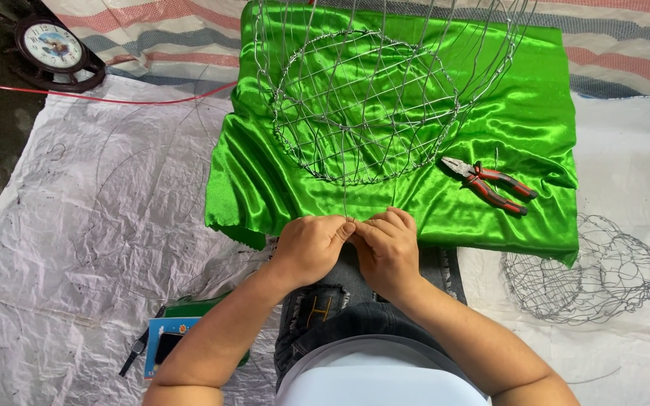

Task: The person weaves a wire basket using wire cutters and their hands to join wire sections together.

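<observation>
A round wire-mesh basket frame (366,105) stands on a shiny green satin cloth (280,173). Thin wire strands run down from the frame to my hands. My left hand (308,248) and my right hand (387,246) meet at the cloth's near edge, fingertips pinched together on a wire strand (346,192). Pliers with red and black handles (490,180) lie on the cloth, to the right of the frame and beyond my right hand.
A second wire-mesh basket (596,274) lies on its side at the right on white plastic sheeting (77,225). A round clock (54,49) sits far left. A red cord (99,98) crosses the sheet. A blue and green packet (171,338) lies beside my left forearm.
</observation>
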